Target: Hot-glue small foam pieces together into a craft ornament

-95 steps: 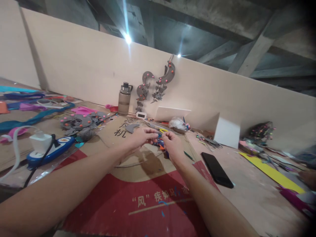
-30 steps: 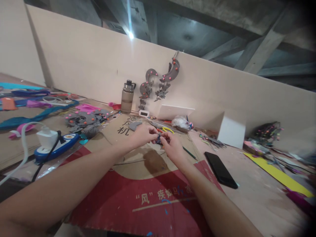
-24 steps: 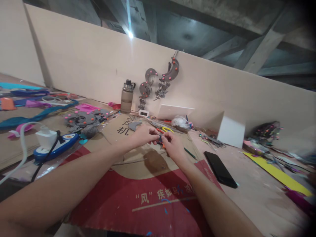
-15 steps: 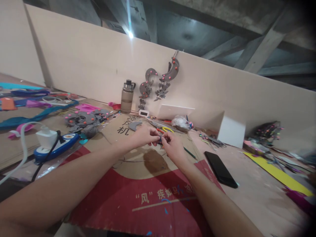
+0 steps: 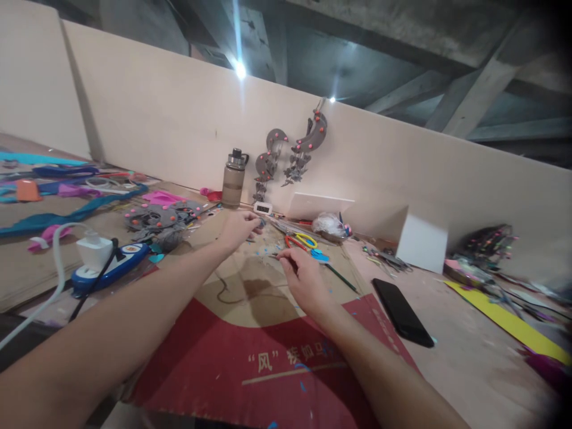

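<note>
"Head view: what is nearest to you?"
"Front edge of the cardboard [image 5: 201, 369]; after it, flat room for moving until my right hand [image 5: 304, 279], near the blue piece [image 5: 319, 255]."
"And farther?"
"My left hand [image 5: 238, 230], then the bottle [image 5: 233, 187] before the wall [image 5: 152, 107]."
"Your grip?"
"Fingers are curled; whether they hold something, I cannot tell."

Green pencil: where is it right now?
In the head view, the green pencil lies right of centre on the cardboard, between the right hand and the black phone.
</note>
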A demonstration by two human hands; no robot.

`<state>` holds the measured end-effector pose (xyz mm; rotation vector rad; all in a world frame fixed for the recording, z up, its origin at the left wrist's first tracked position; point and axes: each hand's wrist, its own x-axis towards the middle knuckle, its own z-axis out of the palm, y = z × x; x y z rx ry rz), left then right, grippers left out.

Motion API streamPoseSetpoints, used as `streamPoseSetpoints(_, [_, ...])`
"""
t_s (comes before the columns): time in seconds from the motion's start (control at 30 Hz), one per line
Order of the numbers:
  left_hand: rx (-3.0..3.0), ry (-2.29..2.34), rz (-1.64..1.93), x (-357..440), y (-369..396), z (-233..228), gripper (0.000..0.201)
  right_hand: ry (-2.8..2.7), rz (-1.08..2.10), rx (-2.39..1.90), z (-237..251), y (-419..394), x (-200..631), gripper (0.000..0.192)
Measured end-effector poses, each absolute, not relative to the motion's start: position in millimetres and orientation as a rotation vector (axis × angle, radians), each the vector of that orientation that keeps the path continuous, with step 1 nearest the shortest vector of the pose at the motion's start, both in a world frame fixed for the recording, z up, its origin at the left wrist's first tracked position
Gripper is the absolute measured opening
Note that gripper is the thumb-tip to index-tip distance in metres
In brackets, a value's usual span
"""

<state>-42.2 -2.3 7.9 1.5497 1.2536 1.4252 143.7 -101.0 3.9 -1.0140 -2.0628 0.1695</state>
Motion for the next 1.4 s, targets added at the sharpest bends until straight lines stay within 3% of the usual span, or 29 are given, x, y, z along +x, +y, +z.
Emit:
streamPoseSetpoints(0.2, [1.086,1.088,1.716,-76,25,4,0.015,-2.179,0.239,-0.817,12,-125,133,0.018])
streamPoseSetpoints(0.5, [0.902,0.991,1.755,-83,26,5,0.016,-2.571,0.336,-0.355,38,-145,138,0.018])
streamPoseSetpoints(0.63, [0.913,0.973,1.722,-78,27,-2,0.025,-2.323,0.349,-0.669,33,-126,146,0.026])
streamPoseSetpoints(0.8, [1.049,1.018,1.736,-67,20,1,0.030,-2.055,-0.016,-1.495,16,-87,169,0.020])
streamPoseSetpoints(0.93, [1.307,1.157,1.725,-53,0,17,0.027,-2.141,-0.051,-1.930,4,-75,184,0.034])
streamPoseSetpoints(1.17, [1.379,1.009,1.542,-34,-15,17,0.026,-1.929,0.264,-1.962,-10,-62,188,0.013])
streamPoseSetpoints(1.4, [1.174,0.871,1.451,-32,-3,4,0.032,-1.648,0.421,-1.487,-8,-52,181,0.024])
